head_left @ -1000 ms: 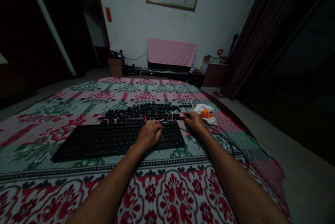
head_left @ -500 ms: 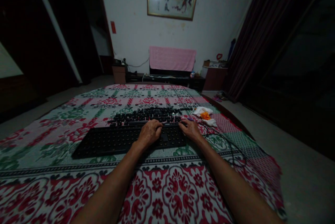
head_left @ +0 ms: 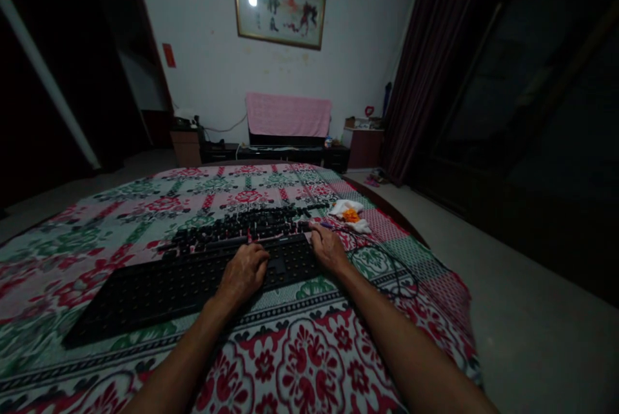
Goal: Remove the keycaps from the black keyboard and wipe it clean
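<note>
Beyond the flowered cloth (head_left: pixel 309 362), a framed picture (head_left: pixel 280 9); left hand (head_left: pixel 243 272) over keyboard (head_left: pixel 159 288), right hand (head_left: pixel 329 248) by its end (fingers' (head_left: pixel 318 234) grip unclear).

I see the left hand (head_left: pixel 243 270) resting on a black keyboard (head_left: pixel 178 288) with its keys off, fingers curled toward the far edge. The right hand (head_left: pixel 329 249) is at the keyboard's right end, fingertips near the far corner; I can't make out whether they pinch anything. Just beyond the keyboard I have loose black keycaps (head_left: pixel 232 228) in rough rows, and right of them a white cloth (head_left: pixel 360 227) with an orange piece (head_left: pixel 350 215). A dark cable (head_left: pixel 410 270) loops over the patterned tablecloth (head_left: pixel 309 362) on my right.
</note>
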Tool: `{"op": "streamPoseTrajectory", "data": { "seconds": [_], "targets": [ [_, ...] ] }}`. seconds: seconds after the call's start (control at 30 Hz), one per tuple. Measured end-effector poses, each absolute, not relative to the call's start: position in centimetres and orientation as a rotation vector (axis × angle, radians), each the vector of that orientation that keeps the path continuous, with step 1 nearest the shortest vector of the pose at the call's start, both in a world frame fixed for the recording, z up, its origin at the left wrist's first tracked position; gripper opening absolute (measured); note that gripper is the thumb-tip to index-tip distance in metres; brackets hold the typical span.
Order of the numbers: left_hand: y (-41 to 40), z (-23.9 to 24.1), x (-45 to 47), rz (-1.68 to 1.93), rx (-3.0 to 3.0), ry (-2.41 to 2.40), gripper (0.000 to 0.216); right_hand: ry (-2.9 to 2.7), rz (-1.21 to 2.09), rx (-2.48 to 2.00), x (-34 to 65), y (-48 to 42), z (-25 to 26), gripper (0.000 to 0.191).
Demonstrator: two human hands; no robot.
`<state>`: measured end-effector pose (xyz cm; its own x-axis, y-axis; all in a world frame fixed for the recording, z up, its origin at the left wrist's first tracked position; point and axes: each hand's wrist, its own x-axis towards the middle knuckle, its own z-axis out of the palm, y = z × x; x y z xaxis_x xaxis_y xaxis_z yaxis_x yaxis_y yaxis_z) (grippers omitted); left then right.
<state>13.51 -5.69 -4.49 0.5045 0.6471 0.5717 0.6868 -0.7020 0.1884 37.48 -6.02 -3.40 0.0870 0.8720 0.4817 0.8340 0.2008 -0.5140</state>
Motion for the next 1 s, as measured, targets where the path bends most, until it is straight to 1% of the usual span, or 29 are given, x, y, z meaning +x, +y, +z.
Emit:
{"op": "streamPoseTrajectory", "data": {
  "seconds": [0.27, 0.53, 0.8, 1.0],
  "targets": [
    [-5.7, -4.5, 13.4, -0.956, -2.673, -1.170, 0.020, -1.488, -0.153, -1.891, 41.3, -4.9, -3.6, 0.037],
    [-5.6, -4.8, 13.4, -0.951, -2.649, -1.164, 0.019, -1.623, -0.166, -2.031, 45.2, -3.3, -2.9, 0.037],
    [-5.6, -4.8, 13.5, -0.958, -2.644, -1.144, 0.018, -1.552, -0.201, -2.159, 47.9, -2.9, -2.5, 0.033],
    [-5.7, -4.7, 13.5, -0.923, -2.634, -1.151, 0.019, -1.574, -0.159, -2.059, 48.0, -3.4, -3.5, 0.032]
  ]
}}
